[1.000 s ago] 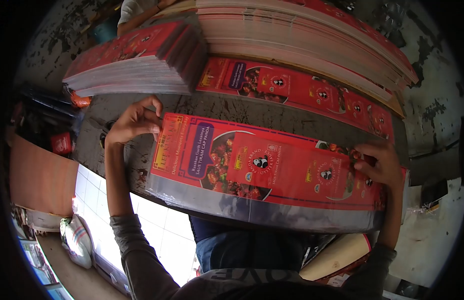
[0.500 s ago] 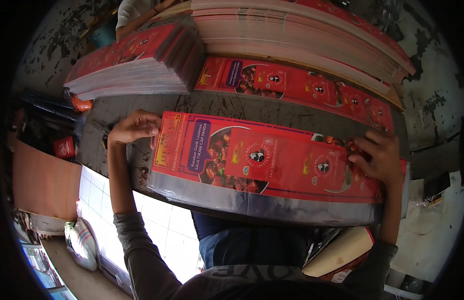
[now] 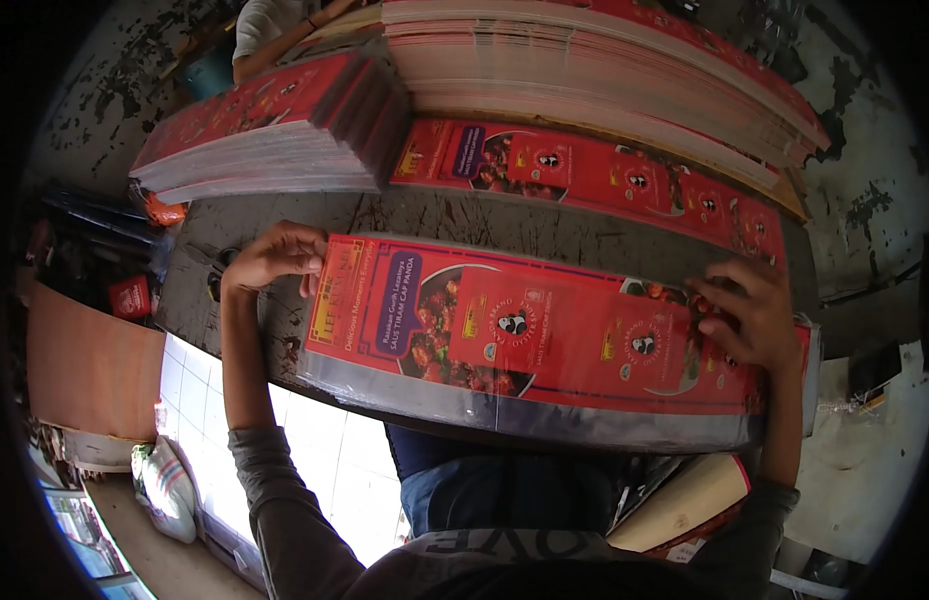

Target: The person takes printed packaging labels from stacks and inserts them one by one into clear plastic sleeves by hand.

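Note:
A long red printed sheet (image 3: 575, 335) with panda logos and food pictures lies before me, over clear plastic sleeves (image 3: 425, 393) at the table's near edge. My left hand (image 3: 280, 260) is at the sheet's left end, its bent fingers against the short edge and slightly apart. On the right, my right hand (image 3: 750, 310) rests over the sheet's other end, with thumb and fingers spread. The right hand covers part of the print. A pair of scissors (image 3: 215, 265) lies beside my left wrist.
Behind the work is another red printed sheet (image 3: 595, 175). A pile of sleeved sheets (image 3: 275, 150) stands at the back left, and a tall stack of printed sheets (image 3: 585, 85) along the back. Another person's arm (image 3: 285, 45) shows at the top. The dark tabletop (image 3: 375, 215) is scratched.
The printed sheet has shifted slightly towards me and to the left. My left hand has moved a little right, uncovering more of the scissors. The fingers of my right hand have lifted and spread slightly.

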The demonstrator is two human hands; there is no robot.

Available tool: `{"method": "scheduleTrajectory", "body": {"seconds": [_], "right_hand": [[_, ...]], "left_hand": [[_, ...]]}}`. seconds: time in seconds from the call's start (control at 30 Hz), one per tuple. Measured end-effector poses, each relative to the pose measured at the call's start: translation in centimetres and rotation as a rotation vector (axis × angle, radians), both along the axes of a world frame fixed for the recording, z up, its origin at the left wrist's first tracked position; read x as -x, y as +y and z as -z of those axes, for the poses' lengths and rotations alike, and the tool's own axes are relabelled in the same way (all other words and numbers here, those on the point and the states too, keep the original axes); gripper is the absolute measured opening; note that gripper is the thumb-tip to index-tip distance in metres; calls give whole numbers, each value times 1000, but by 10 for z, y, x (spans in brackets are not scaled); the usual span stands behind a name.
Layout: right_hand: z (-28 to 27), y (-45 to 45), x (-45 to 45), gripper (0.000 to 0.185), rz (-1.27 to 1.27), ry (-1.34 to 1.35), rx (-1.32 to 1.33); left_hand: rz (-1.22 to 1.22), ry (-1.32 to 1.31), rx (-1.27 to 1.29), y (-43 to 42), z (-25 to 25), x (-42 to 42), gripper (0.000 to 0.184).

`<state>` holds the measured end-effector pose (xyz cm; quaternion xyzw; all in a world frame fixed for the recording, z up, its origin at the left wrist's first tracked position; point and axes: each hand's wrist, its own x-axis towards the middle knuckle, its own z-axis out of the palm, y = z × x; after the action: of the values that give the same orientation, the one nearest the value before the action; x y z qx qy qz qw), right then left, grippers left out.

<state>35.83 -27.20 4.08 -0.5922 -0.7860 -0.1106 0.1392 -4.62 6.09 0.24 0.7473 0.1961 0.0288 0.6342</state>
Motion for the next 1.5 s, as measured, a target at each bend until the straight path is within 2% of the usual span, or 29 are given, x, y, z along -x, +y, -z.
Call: {"method": "scheduleTrajectory", "body": {"seconds": [0.4, 0.6, 0.83, 0.93, 1.0, 1.13, 1.23, 1.3, 1.33, 1.43, 1.5], "right_hand": [[-2, 1, 1, 44, -45, 23, 24], [0, -4, 7, 45, 38, 1, 30], [1, -3, 6, 44, 19, 39, 40], [-1, -3, 11, 48, 23, 56, 26], [-2, -4, 12, 53, 61, 252, 79], [-11, -3, 16, 56, 86, 194, 91], [-10, -3, 14, 53, 97, 203, 103], [-10, -6, 5, 47, 161, 289, 194], [-14, -9, 1, 47, 176, 291, 191], [-41, -26, -12, 37, 389, 453, 106], [-43, -43, -23, 36, 429, 446, 120]], "left_hand": [[-21, -6, 6, -1, -1, 0, 18], [-27, -42, 10, -2, -1, -1, 19], [-27, -72, 29, -2, -2, -1, 19], [-27, -59, 26, -2, -1, -1, 18], [-33, -81, 12, 0, 2, 1, 18], [-31, -87, 12, 0, 1, 1, 17], [-24, -54, -62, -3, -6, -1, 19], [-156, -55, -337, -16, -14, -7, 24], [-140, -57, -337, -23, -17, -12, 24], [-220, -39, -940, -54, -27, -28, 31], [-236, -38, -1004, -77, -26, -33, 33]]}}
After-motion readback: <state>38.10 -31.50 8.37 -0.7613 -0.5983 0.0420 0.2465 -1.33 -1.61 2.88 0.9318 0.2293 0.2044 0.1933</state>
